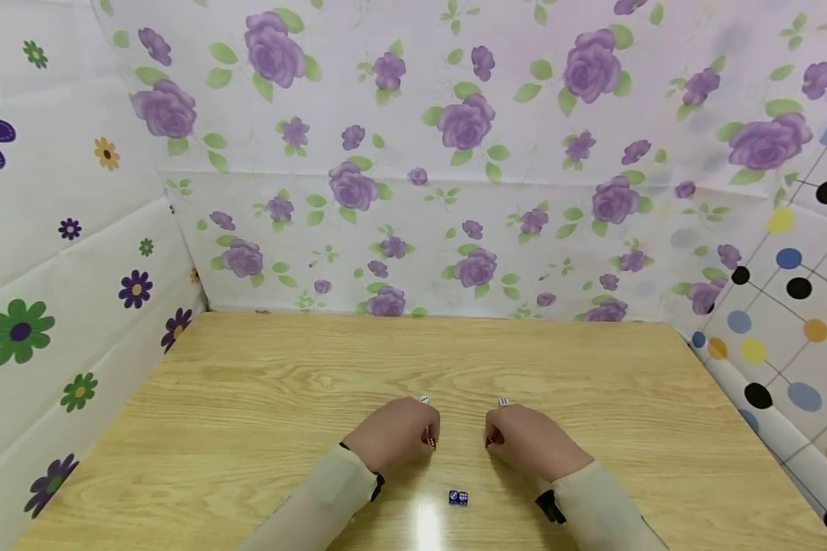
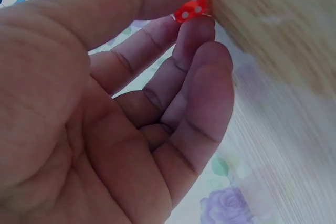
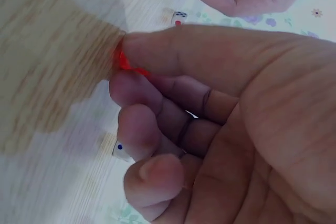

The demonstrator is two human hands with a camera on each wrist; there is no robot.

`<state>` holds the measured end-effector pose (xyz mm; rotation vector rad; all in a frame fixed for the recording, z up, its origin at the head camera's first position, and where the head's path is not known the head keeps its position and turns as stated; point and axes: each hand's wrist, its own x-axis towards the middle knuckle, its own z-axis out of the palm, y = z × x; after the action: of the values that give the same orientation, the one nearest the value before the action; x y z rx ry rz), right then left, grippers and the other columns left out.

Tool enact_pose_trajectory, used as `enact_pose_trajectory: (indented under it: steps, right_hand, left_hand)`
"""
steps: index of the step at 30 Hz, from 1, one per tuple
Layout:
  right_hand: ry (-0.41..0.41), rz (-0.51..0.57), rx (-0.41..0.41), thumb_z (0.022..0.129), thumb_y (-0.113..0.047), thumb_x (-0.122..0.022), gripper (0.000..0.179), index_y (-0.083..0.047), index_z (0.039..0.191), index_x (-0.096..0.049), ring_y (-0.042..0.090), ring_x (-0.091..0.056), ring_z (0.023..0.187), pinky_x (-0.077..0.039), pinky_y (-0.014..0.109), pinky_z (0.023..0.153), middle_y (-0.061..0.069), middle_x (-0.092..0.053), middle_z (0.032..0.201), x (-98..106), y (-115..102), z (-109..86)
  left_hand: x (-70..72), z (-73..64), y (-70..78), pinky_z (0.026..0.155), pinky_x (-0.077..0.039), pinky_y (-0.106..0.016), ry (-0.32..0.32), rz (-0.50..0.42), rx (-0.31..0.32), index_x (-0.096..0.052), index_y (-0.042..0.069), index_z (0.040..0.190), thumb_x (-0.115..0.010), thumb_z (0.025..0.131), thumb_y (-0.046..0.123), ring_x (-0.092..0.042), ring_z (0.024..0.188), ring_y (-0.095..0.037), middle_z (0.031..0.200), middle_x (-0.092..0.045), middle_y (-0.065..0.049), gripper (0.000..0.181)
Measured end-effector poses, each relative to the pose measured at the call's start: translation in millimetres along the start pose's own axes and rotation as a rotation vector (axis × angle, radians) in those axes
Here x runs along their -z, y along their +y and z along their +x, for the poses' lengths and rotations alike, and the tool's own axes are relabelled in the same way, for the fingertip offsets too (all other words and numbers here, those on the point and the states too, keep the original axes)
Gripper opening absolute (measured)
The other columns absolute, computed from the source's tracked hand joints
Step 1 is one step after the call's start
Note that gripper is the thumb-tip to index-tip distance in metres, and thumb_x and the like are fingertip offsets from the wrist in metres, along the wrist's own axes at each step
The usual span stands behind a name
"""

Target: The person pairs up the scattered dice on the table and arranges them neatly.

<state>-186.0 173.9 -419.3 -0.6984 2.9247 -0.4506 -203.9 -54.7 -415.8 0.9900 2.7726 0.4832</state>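
Observation:
My left hand (image 1: 396, 434) pinches a red die (image 2: 193, 9) with white dots between thumb and fingertips, low over the table. Across from it, my right hand (image 1: 534, 440) holds another red die (image 3: 124, 60) the same way, mostly covered by thumb and fingertip. Just past the left hand lies a white die (image 1: 424, 399); a second white die (image 1: 503, 402) sits beyond the right hand. Nearer to me, two blue dice (image 1: 458, 497) rest side by side between the forearms. Whether either red die touches the wood, I cannot tell.
Both hands are over a wood-grain table (image 1: 303, 367). A cloth with purple roses (image 1: 475, 268) hangs behind its far edge. Patterned cloths also stand along the left side (image 1: 62, 252) and the right side (image 1: 786, 329).

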Motion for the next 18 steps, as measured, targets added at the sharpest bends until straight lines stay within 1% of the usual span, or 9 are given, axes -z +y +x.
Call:
enact_pose_trajectory:
  steps: [3,8,12,15,18]
  right_hand:
    - [0.0,-0.002,0.019,0.083,-0.014,-0.071,0.011,-0.021,0.078,-0.064,0.002,-0.048,0.062,-0.043,0.025,0.059,-0.014,-0.056,0.072,-0.9,1.8,1.4]
    - [-0.004,-0.019,0.026,0.081,-0.019,-0.074,0.012,-0.022,0.078,-0.063,0.004,-0.046,0.059,-0.04,0.025,0.056,-0.014,-0.054,0.07,-2.3,2.8,3.5]
    - [-0.026,-0.013,0.02,0.08,-0.022,-0.075,0.012,-0.02,0.084,-0.064,0.004,-0.047,0.063,-0.042,0.027,0.059,-0.013,-0.054,0.072,0.8,4.0,2.3]
    - [-0.021,-0.018,-0.005,0.081,-0.022,-0.074,0.016,-0.017,0.093,-0.065,0.006,-0.048,0.066,-0.043,0.029,0.062,-0.011,-0.055,0.076,10.5,5.9,-0.2]
    - [0.0,-0.03,-0.037,0.081,-0.021,-0.075,0.02,-0.014,0.097,-0.066,0.007,-0.049,0.068,-0.044,0.031,0.064,-0.009,-0.056,0.078,22.4,7.5,-1.4]
  left_hand:
    - [-1.9,0.3,1.1,0.064,-0.044,-0.02,-0.002,0.0,-0.008,-0.064,0.021,0.076,-0.071,0.079,0.008,-0.05,0.064,-0.001,0.071,-0.055,0.015,0.015]
    - [-2.6,-0.7,2.0,0.065,-0.044,-0.02,-0.018,-0.004,0.002,-0.064,0.021,0.079,-0.071,0.08,0.01,-0.051,0.066,-0.002,0.074,-0.058,0.013,0.013]
    - [2.4,-5.3,2.2,0.063,-0.045,-0.021,-0.058,-0.072,0.033,-0.064,0.02,0.084,-0.073,0.08,0.013,-0.052,0.066,-0.002,0.075,-0.057,0.013,0.012]
    - [8.0,-8.3,0.6,0.062,-0.042,-0.022,-0.059,-0.11,0.047,-0.062,0.017,0.084,-0.069,0.08,0.009,-0.046,0.062,-0.002,0.072,-0.053,0.012,0.011]
    - [12.7,-9.4,-1.1,0.061,-0.036,-0.024,-0.034,-0.094,0.051,-0.061,0.013,0.081,-0.065,0.079,0.005,-0.037,0.059,-0.005,0.067,-0.046,0.009,0.009]
